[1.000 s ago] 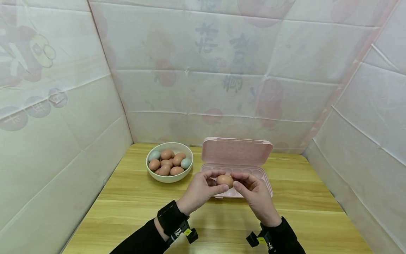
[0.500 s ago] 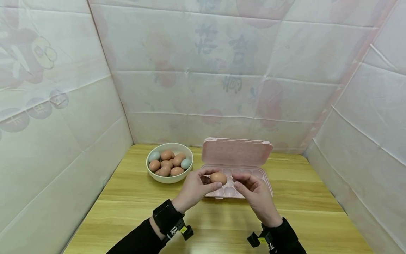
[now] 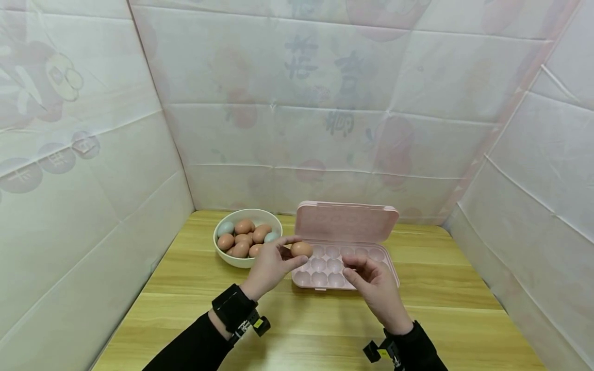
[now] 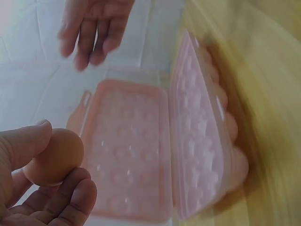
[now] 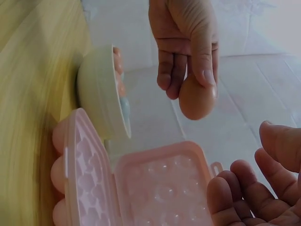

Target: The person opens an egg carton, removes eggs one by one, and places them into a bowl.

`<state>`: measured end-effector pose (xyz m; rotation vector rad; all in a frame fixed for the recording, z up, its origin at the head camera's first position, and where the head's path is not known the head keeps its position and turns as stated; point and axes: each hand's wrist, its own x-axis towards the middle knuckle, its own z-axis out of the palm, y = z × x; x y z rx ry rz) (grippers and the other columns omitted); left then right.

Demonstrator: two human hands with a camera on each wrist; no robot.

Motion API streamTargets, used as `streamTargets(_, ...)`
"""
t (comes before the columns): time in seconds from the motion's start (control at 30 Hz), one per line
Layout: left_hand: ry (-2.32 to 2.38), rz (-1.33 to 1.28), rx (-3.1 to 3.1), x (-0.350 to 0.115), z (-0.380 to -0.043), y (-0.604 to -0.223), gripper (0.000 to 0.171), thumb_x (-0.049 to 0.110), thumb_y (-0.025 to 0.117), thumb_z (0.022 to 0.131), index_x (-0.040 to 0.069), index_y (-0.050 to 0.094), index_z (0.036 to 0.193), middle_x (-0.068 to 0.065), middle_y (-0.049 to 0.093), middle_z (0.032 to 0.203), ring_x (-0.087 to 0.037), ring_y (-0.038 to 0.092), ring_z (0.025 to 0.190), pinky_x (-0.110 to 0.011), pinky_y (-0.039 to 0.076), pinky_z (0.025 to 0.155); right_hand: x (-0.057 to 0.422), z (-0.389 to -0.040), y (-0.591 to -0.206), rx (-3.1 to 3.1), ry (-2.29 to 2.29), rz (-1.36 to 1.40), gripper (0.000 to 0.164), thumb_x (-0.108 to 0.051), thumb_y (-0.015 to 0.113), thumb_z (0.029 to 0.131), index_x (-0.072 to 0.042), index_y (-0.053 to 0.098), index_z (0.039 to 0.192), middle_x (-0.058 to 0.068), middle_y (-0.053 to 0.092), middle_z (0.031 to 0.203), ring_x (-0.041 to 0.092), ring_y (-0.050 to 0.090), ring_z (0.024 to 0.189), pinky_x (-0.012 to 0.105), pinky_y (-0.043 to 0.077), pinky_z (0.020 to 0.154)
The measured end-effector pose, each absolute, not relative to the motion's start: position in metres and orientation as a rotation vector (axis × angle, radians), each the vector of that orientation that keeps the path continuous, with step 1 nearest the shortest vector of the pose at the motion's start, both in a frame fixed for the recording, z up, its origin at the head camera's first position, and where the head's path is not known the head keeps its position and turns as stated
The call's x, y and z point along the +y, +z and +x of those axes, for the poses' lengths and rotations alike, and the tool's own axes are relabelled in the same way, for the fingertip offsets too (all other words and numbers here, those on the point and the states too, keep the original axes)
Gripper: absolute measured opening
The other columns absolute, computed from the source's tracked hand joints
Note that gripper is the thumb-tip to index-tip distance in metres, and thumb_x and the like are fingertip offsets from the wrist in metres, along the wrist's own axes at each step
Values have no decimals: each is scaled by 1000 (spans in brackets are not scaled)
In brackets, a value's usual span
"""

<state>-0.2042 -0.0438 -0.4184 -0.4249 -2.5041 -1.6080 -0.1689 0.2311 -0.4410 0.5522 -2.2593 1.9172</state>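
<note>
Between the thumb and fingers of my left hand [image 3: 268,268] is a brown egg [image 3: 301,249], raised over the left end of a pink egg carton [image 3: 345,222]. The left wrist view shows the thumb on top of the egg [image 4: 57,157] and fingertips below it. My right hand [image 3: 377,288] holds nothing; its fingers are loosely bent, thumb apart, over the carton's right half, hiding some of the cups. The carton lies with its lid raised at the back and rows of round cups in front. Left of it stands a pale bowl [image 3: 246,262] of brown and bluish eggs.
The wooden table [image 3: 315,330] carries the bowl and carton near its far edge. White printed sheets [image 3: 297,134] hang behind and on both sides. My left hand overlaps the bowl's right rim in the head view.
My left hand has moved left with the brown egg, away from the right hand's fingertips, which were close to it a second ago. The right hand has barely moved.
</note>
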Motion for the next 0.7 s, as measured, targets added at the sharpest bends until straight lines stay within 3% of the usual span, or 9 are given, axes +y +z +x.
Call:
streamTargets(0.27,-1413,-428,-2484,-64,-218,-420,44,14,89,88,6,75,129,-8,75,107,-12,71,84,-23,59,76,235,-168,-453,-2344,1549,456,20,-8,77,98,-6,75,118,7,75,118,2,70,98,22,59,83)
streamTargets(0.6,-1069,-390,-2496,-83,-229,-421,43,16,92,85,9,76,124,-6,79,109,-17,74,87,-31,61,77,238,-166,-463,-2346,1451,419,21,-8,79,96,-7,76,117,11,76,119,2,70,96,23,61,80)
streamTargets(0.7,-993,-422,-2497,-89,-235,-419,43,13,92,85,6,76,125,-8,79,107,-18,73,85,-33,61,76,238,-165,-465,-2339,1426,421,22,-7,80,95,-7,76,117,12,76,120,2,69,95,22,61,77)
